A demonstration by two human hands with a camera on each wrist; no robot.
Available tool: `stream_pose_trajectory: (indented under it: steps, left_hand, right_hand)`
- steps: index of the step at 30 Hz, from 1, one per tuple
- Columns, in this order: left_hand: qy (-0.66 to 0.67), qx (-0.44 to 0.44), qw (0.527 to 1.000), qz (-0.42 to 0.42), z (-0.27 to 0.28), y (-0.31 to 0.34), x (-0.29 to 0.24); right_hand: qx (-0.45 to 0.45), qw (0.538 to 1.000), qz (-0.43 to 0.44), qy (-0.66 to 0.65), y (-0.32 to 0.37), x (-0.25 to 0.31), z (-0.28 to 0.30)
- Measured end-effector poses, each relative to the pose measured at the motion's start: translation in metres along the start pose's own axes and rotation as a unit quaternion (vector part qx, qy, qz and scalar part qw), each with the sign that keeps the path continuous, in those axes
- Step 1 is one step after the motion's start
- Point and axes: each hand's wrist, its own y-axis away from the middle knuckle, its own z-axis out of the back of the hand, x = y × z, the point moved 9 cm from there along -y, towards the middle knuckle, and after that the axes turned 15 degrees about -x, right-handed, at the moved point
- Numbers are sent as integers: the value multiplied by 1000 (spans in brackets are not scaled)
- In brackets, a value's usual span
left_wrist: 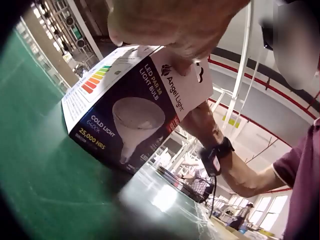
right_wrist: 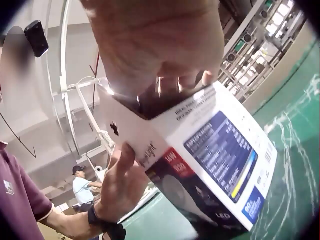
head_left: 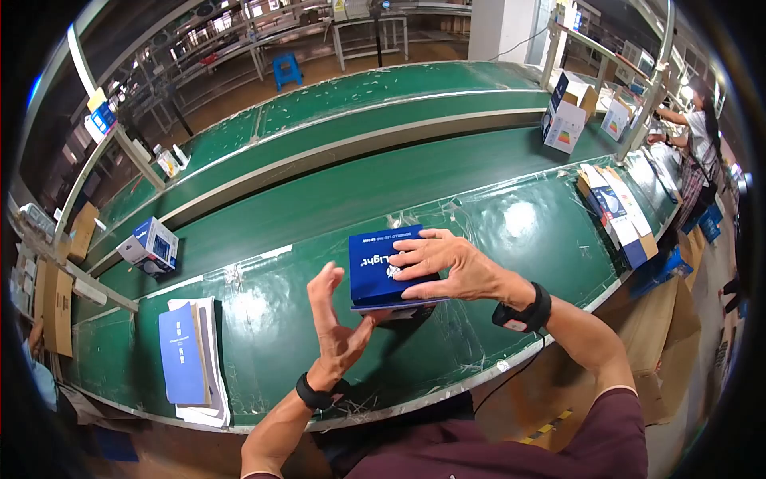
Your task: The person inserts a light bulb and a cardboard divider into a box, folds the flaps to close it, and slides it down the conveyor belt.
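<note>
A blue and white light bulb box (head_left: 383, 267) stands on the green table, its blue top towards the head camera. My right hand (head_left: 459, 267) lies across that top with fingers spread, its thumb near the front edge. At the box's near left side is my left hand (head_left: 339, 327), with one digit raised clear and others touching the near side, partly hidden. In the left wrist view, the box (left_wrist: 120, 112) shows a bulb picture below my left hand (left_wrist: 172, 27). From the right wrist, my right hand (right_wrist: 160, 42) covers the top and my left thumb touches a white side panel.
Papers with a blue sheet (head_left: 182, 351) lie at left on the green table (head_left: 271, 351). Another box (head_left: 150, 246) stands behind them. Flattened cartons (head_left: 618, 211) lie at right, with more boxes (head_left: 565, 120) beyond. A person (head_left: 702, 148) is at far right.
</note>
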Motion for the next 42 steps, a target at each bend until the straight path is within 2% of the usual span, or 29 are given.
stream_pose_trajectory:
  steps: [1, 2, 4, 5, 6, 10, 13, 14, 16, 17, 18, 19, 21, 22, 23, 24, 25, 27, 29, 31, 33, 35, 37, 38, 40, 41, 42]
  left_hand:
    - [-50, 14, 998, -23, 3, -2, -9]
    - [6, 28, 1000, 11, -1, 5, 3]
    - [-11, 63, 998, -10, -2, 0, 5]
    - [-20, 85, 996, -20, 0, -1, 6]
    - [-30, 129, 991, 16, 0, 1, 14]
    - [-28, 128, 991, -7, 1, -1, 6]
    - [25, 87, 994, 68, 2, -6, 16]
    - [26, 63, 990, 122, 3, -3, 23]
    - [22, 43, 981, 187, 6, -12, 24]
    - [20, 39, 974, 223, 3, -14, 28]
    - [70, 13, 957, 280, -1, -15, 41]
    - [-18, 7, 981, 195, 0, -24, 39]
    - [-191, -25, 981, 6, 1, -49, 23]
    - [-342, 88, 936, -12, -19, -48, 21]
    - [-411, 185, 892, -27, -39, -40, 22]
    - [-438, 184, 880, -32, -45, -43, 17]
    - [-460, 186, 867, -40, -49, -45, 18]
    - [-467, 198, 862, -23, -47, -51, 35]
    - [-476, 202, 856, -12, -47, -62, 51]
    - [-493, 231, 836, 65, -49, -87, 78]
    - [-501, 228, 832, 69, -47, -107, 85]
    - [-518, 232, 821, 59, -32, -123, 102]
    - [-583, 175, 792, 49, 21, -158, 136]
    - [-616, 150, 772, 54, 58, -178, 164]
    - [-663, 112, 734, 95, 130, -204, 214]
    - [-680, 103, 715, 126, 162, -212, 236]
    - [-665, 108, 719, 171, 191, -217, 268]
  right_hand:
    - [2, 1000, -3, 0, 6, -5, -7]
    - [17, 998, -28, -53, 10, -9, -13]
    - [12, 989, -28, -143, 17, -2, -13]
    - [10, 992, -15, -127, 23, 0, -13]
    - [8, 994, -1, -112, 30, 1, -13]
    - [-42, 999, 4, 16, 53, 9, -21]
    - [-116, 985, -72, -102, 39, -14, -13]
    - [-140, 988, -48, 46, 33, -17, -3]
    - [-193, 963, -156, -103, 16, -39, 0]
    - [-221, 935, -213, -177, 12, -54, -5]
    - [-208, 925, -242, -208, 10, -69, -20]
    - [-245, 898, -251, -265, 11, -76, -31]
    - [-304, 907, -211, -201, 5, -80, -43]
    - [-317, 903, -194, -214, -2, -78, -55]
    - [-336, 898, -179, -221, -7, -77, -63]
    - [-352, 882, -177, -259, -10, -78, -65]
    - [-322, 825, -234, -400, -8, -76, -70]
    - [-205, 744, -258, -581, -9, -98, -70]
    - [-225, 816, -250, -471, -8, -97, -65]
    - [-191, 848, -249, -426, -15, -95, -65]
    - [-163, 893, -232, -350, -29, -107, -56]
    - [-207, 946, -173, -180, -39, -120, -3]
    - [-262, 953, -140, -53, -34, -143, 75]
    - [-340, 935, -105, -7, -24, -151, 127]
    - [-405, 892, -171, 102, 2, -220, 229]
    - [-445, 860, -204, 141, 20, -236, 278]
    - [-491, 827, -212, 173, 38, -261, 324]
